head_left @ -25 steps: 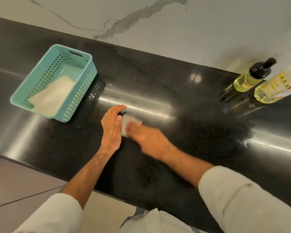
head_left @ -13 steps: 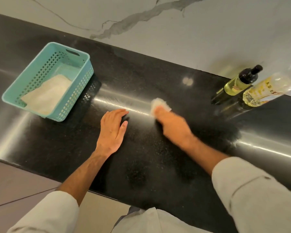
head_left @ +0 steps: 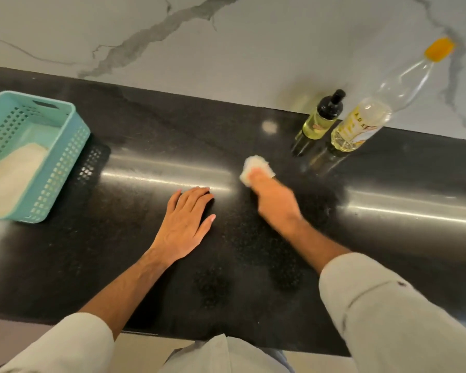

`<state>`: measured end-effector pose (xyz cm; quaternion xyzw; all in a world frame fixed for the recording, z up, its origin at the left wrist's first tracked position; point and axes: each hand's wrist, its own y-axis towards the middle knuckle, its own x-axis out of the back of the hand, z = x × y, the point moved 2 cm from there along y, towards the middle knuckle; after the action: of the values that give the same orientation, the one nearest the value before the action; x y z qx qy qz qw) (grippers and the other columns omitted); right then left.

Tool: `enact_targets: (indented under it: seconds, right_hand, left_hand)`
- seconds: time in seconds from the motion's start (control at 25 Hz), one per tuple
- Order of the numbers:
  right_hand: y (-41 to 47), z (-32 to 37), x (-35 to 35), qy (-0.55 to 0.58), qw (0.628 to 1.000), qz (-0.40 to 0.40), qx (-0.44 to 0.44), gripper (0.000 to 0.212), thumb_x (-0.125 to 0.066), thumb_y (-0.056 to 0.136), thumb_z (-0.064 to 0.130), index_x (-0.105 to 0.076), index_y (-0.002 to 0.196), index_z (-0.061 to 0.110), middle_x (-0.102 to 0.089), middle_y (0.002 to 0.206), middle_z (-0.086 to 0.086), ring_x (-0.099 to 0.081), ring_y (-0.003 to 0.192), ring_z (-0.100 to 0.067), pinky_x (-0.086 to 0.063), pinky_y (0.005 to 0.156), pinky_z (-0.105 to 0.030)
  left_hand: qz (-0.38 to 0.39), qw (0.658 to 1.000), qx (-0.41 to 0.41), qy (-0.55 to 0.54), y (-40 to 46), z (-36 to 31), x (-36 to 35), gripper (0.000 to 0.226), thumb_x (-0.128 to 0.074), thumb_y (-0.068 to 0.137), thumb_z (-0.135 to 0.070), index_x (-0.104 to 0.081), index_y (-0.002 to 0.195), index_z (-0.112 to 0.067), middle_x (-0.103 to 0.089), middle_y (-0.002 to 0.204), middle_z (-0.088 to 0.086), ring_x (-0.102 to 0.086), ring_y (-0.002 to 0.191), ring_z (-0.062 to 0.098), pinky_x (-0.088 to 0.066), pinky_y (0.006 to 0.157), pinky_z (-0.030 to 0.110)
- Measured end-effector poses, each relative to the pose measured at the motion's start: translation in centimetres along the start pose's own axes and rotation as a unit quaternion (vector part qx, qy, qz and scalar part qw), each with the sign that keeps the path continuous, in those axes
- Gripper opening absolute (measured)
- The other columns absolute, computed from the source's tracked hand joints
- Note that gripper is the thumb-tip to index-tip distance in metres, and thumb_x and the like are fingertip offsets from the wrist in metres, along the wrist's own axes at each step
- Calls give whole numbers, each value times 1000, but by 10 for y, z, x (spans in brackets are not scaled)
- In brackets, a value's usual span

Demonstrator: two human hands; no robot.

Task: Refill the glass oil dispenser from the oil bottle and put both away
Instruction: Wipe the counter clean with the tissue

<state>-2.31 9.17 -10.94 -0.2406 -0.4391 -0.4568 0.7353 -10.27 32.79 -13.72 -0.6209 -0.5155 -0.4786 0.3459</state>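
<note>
The glass oil dispenser (head_left: 320, 119) and the oil bottle (head_left: 361, 125) stand side by side at the counter's back edge against the marble wall. The right hand (head_left: 275, 200), apparently pressing a white wipe (head_left: 256, 168), has swept rightward toward them within 1 second, cleaning up. The left hand (head_left: 186, 224) stays flat, fingers straight, on the black countertop (head_left: 145, 146). Open room lies leftward up to the teal basket (head_left: 65, 146).
</note>
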Motion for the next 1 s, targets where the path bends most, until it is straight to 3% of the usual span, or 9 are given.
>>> enact_targets:
  seconds: [0.16,0.24,0.28,0.36,0.48,0.56,0.68,0.84,1.0]
  right_hand:
    - [-113,-6,-27,-229,921,113,293,65,-66,92,12,-42,153,15,-40,160,-6,-37,148,-17,-39,118,-38]
    - [-111,-29,16,-91,973,84,194,48,-62,99,20,-53,147,21,-52,151,5,-45,141,-7,-38,118,-35]
    - [-92,-41,38,-8,998,37,53,40,-63,100,29,-61,139,25,-60,141,12,-52,132,2,-39,117,-29]
    - [-46,-68,70,0,993,-35,-116,33,-62,100,29,-64,133,25,-63,133,15,-59,120,5,-41,108,-17]
    - [-6,-44,56,-36,992,-6,-124,32,-58,101,35,-62,131,25,-61,141,1,-59,123,-14,-42,108,-28]
    - [-41,-20,18,-59,997,43,17,40,-61,99,36,-61,138,23,-61,142,2,-57,128,-9,-42,113,-32]
    - [-132,-20,-8,-203,945,138,215,61,-58,93,11,-44,152,15,-42,159,-4,-39,147,-17,-35,119,-33]
    - [-106,-75,58,-77,995,58,-20,43,-37,108,38,-46,150,35,-45,155,14,-42,142,-5,-34,118,-24]
    - [-50,-56,43,-54,988,3,-146,58,-46,99,7,-36,155,17,-44,155,-8,-46,140,-32,-42,113,-44]
  left_hand:
    - [7,1000,-10,-10,27,-22,-7,51,-30,104,-45,-44,145,-19,-43,150,0,-37,144,20,-18,124,49]
    - [29,999,-28,6,30,-30,-15,53,-29,104,-47,-43,147,-18,-42,152,1,-35,145,20,-16,125,48]
    - [36,999,-38,16,30,-31,-17,54,-29,105,-47,-42,148,-17,-41,153,1,-34,146,21,-16,125,48]
    - [38,998,-43,22,30,-31,-18,54,-30,105,-47,-42,148,-16,-41,153,2,-34,146,21,-17,125,49]
    - [35,999,-38,13,30,-32,-16,54,-30,104,-47,-43,147,-16,-42,152,3,-35,146,22,-17,125,49]
    - [38,998,-35,18,30,-33,-16,55,-29,104,-47,-43,147,-16,-42,152,3,-35,146,22,-17,125,49]
    - [43,998,-38,21,31,-33,-16,55,-29,104,-48,-42,147,-16,-41,153,3,-33,147,23,-16,125,49]
    - [45,998,-42,19,31,-32,-17,55,-30,104,-47,-43,147,-16,-41,153,2,-33,147,22,-15,125,49]
    - [35,998,-46,17,30,-35,-15,55,-29,103,-47,-45,146,-15,-43,152,3,-36,145,22,-15,125,49]
